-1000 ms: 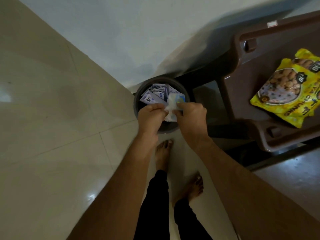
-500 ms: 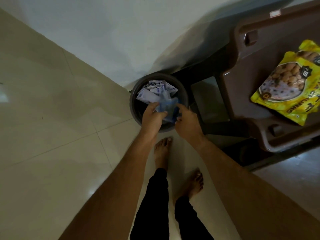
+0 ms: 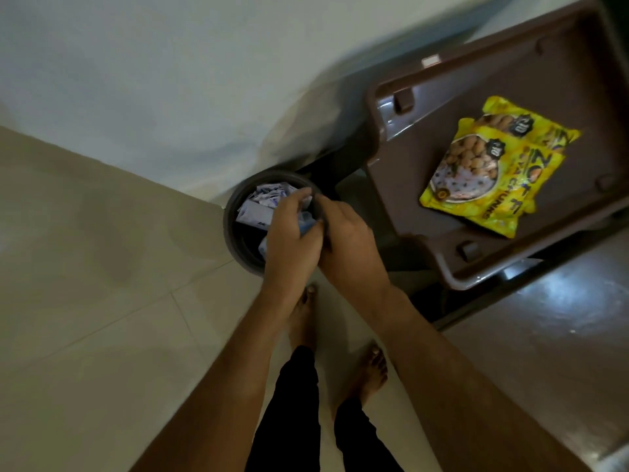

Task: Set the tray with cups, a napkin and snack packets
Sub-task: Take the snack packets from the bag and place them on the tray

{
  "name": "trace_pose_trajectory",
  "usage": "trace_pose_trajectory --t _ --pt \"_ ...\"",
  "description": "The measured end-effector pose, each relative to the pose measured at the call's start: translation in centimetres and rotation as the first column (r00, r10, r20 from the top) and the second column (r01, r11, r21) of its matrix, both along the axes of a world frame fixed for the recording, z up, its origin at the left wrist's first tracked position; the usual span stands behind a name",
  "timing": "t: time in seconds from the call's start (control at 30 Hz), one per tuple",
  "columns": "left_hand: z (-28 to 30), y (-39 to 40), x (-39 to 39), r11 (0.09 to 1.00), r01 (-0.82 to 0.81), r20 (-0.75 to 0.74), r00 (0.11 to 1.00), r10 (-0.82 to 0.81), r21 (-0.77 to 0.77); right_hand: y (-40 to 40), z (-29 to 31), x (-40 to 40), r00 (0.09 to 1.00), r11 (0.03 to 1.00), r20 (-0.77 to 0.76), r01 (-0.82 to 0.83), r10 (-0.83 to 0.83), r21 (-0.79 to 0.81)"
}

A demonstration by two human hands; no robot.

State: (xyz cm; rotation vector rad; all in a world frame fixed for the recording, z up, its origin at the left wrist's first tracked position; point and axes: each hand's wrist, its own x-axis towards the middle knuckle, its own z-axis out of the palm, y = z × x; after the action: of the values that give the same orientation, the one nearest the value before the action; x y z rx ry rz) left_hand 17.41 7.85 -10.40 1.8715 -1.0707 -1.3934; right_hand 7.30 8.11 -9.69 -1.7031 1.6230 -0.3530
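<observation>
Floor at left was pale glossy tile, meeting a plain light wall above; dim room.

Centre: dark round bin on the floor, part full of white-blue wrappers. Both hands were together over it. Left hand had closed round a small blue-white scrap, now mostly buried in the fist; half a second earlier that scrap was open and visible between the two hands, higher over the rim. Right hand pressed against the left, fingers curled at the bin's rim; cannot tell if it gripped anything itself. Read: waste being crumpled and binned, a side step, not tray loading.

Right: brown tray sat on a dark glossy worktop, well apart from the hands. Two yellow snack packets lay overlapped in it. No cups or napkin visible in the tray, so the task looked early. View had swung right versus before, showing more tray.
</observation>
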Motion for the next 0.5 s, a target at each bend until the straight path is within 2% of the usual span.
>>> trace_pose_trajectory --t 0.13,0.23,0.33,0.5 --pt "4.5 -0.4 -2.3 0.985 0.056 -0.009 0.998 -0.058 -0.163 0.3 4.7 -2.3 0.994 0.973 0.052 0.101 -0.092 -0.207" --pt "6.7 -1.0 -4.7 0.972 0.086 -0.043 0.994 -0.097 -0.218 0.4 6.6 -4.8 0.978 0.926 0.072 0.208 -0.195 -0.316" --pt "7.9 -1.9 -7.1 0.960 0.143 -0.074 0.984 -0.165 -0.240 0.1 7.0 -7.7 0.955 0.892 0.044 0.291 -0.294 -0.346" --pt "8.6 -3.3 -11.2 0.931 0.238 -0.039 0.965 -0.259 -0.277 0.1 6.6 -12.2 0.891 0.830 0.027 0.433 -0.453 -0.351"
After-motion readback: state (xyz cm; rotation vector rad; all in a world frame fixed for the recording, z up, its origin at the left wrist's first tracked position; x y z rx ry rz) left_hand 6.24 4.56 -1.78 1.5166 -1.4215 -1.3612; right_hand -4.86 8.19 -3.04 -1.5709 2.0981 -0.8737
